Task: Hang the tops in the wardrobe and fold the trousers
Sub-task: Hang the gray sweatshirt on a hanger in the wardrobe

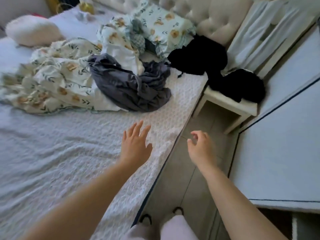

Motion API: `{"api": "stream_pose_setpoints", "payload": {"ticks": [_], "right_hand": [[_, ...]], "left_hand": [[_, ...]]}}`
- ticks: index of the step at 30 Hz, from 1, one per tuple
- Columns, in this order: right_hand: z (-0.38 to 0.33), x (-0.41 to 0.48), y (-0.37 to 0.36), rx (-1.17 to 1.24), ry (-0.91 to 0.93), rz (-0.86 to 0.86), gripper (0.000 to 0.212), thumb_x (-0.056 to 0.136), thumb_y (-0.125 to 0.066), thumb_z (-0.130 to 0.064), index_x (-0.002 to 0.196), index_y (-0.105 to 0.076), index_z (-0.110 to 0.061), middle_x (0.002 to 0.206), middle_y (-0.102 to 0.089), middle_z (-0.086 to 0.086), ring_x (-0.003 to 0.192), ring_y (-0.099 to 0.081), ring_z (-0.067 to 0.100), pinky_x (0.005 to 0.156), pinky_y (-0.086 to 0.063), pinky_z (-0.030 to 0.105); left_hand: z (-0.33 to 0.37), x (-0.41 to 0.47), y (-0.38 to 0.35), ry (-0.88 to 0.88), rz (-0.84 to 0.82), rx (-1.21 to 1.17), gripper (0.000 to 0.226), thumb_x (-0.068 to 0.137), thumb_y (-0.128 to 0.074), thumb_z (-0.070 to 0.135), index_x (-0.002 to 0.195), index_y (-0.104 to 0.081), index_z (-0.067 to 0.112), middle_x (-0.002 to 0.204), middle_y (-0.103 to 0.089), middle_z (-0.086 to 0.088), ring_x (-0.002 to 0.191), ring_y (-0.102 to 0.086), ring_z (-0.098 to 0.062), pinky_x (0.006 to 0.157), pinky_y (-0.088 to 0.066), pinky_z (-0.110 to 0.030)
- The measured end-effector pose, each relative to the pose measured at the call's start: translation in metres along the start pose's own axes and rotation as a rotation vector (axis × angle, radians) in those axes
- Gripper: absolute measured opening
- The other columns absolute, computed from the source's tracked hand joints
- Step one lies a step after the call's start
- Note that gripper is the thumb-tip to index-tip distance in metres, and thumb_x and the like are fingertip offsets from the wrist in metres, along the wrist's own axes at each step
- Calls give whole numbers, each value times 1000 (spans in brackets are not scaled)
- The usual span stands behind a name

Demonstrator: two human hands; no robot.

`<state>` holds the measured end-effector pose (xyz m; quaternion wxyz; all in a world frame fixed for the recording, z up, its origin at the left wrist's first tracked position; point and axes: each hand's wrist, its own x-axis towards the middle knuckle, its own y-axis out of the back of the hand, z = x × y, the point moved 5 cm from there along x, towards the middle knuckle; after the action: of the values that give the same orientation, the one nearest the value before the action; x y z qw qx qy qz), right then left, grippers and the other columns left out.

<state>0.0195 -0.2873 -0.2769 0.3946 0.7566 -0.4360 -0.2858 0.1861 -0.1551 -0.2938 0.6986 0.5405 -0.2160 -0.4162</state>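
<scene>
The fingers [138,128] of the left hand [136,146] are straight and spread, holding nothing. The hand hovers palm down over the white textured bedspread [72,153], nearer the camera than the crumpled grey garment [129,89]. The right hand [201,149] has its fingers [194,133] loosely curled and is also empty. It is right of that garment and nearer the camera, above the tiled floor [194,172] beside the bed.

The grey garment lies in a heap on the bedspread, well apart from both hands; whether it is a top or trousers cannot be told. Touching it on the left is a rumpled leaf-and-flower print duvet [52,75]. Behind it lie a piece of white fabric [124,56] and a pillow [166,26] in the same print. To its right, a black garment [199,54] is bunched at the bed's corner against the tufted headboard [211,16]. A second black garment [242,85] sits further right on a white bedside table [230,105]. Far to the left of the grey garment rests a pale round cushion [32,32]. Right of the floor strip stands a white panelled front with dark edging [285,135].
</scene>
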Motion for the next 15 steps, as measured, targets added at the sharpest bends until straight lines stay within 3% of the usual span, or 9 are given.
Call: {"api": "stream_pose_setpoints", "payload": {"ticks": [9, 15], "right_hand": [[-37, 97, -114, 61, 89, -373, 28, 90, -51, -16, 118, -54, -12, 120, -50, 7, 108, -50, 24, 93, -43, 39], [-48, 161, -138, -42, 256, -537, 31, 93, -44, -19, 124, -51, -15, 127, -47, 5, 115, -46, 23, 93, -43, 37]], "left_hand": [[-60, 44, -45, 405, -83, -81, 62, 96, -48, 36, 150, -18, 27, 159, -2, -1, 145, -3, -26, 119, -9, -41], [-52, 88, -55, 595, -38, -130, 62, 95, -49, 35, 149, -21, 24, 159, -8, -1, 144, -8, -26, 118, -12, -43]]}}
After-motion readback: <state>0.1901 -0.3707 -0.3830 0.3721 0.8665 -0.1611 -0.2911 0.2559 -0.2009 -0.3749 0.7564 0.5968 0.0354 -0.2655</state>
